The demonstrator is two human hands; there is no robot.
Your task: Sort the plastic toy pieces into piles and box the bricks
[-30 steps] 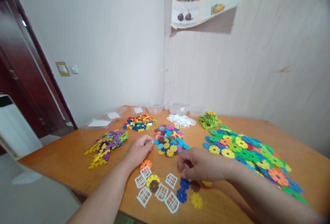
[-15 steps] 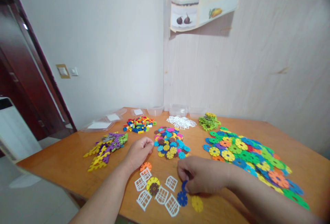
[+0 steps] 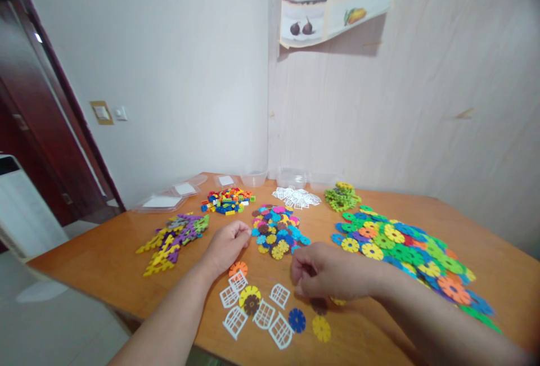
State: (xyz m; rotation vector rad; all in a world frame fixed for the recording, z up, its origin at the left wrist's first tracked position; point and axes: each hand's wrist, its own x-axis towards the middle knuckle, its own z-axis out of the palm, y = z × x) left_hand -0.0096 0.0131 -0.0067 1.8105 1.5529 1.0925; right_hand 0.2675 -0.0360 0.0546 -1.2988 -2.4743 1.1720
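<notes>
Right hand [image 3: 333, 277] curled, grip contents hidden so can't tell; blue disc [image 3: 297, 320] lies on worktop [image 3: 105, 265] just below-left of it, nearer than loosely closed left hand [image 3: 228, 245].

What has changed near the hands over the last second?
The right hand dipped to the small blue flower disc half a second ago, then lifted off it. The disc lies free. The left hand stayed loosely curled by the small mixed disc pile.
</notes>
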